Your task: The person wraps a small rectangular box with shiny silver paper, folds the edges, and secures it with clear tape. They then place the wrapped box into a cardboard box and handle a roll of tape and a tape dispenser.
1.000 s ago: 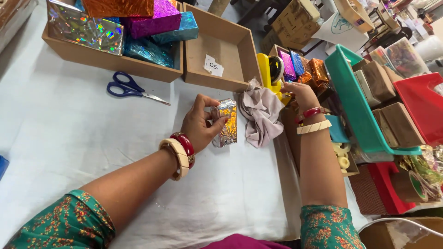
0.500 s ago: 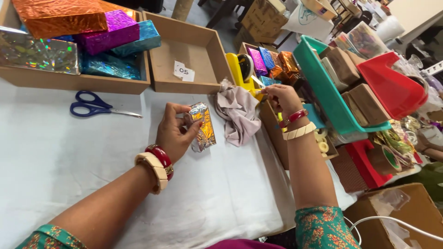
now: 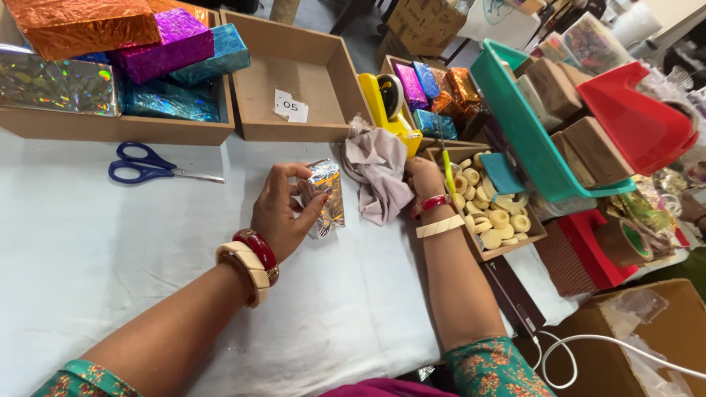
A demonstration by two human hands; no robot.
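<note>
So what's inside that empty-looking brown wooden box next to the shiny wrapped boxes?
Inside the open brown wooden box lies only one small white paper slip on its bare floor. The near wall hides a strip of the floor, so anything there cannot be seen.

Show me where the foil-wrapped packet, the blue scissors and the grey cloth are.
foil-wrapped packet (image 3: 326,197), head view, middle of its shiny face.
blue scissors (image 3: 140,163), head view, on the handles.
grey cloth (image 3: 379,173), head view, centre of the folds.

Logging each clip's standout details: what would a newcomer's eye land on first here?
Probably the shiny foil-wrapped boxes heaped in the wooden tray at top left. Then the left hand holding a small silver foil packet mid-table, the right hand beside a grey cloth, and blue scissors lying left.
</note>
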